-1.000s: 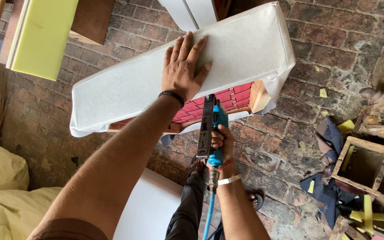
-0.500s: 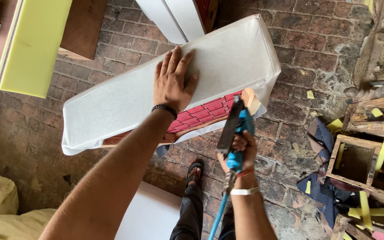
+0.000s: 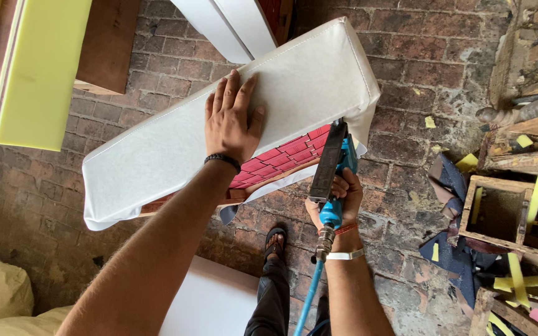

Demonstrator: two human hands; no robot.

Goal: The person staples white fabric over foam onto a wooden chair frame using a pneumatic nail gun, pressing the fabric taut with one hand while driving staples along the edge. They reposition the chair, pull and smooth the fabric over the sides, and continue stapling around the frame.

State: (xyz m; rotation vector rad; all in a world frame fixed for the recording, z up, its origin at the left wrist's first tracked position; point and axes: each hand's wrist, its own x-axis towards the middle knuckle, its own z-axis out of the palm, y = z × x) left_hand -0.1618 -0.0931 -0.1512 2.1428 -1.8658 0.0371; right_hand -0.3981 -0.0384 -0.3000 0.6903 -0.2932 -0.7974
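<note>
Left hand lies flat, fingers spread, palm down on the white upholstered cushion panel; grip wide, nothing clasped. Panel sits tilted above the brick floor, in front of the person, its red quilted underside showing along the near edge. Right hand has its grip wrapped tight around the handle of a blue pneumatic staple gun, whose nose touches the panel's lower right edge, just beside the red lining. Blue air hose hangs from the gun's base. Yellow-green foam slab at upper left, wooden frames with foam scraps at right, well apart.
</note>
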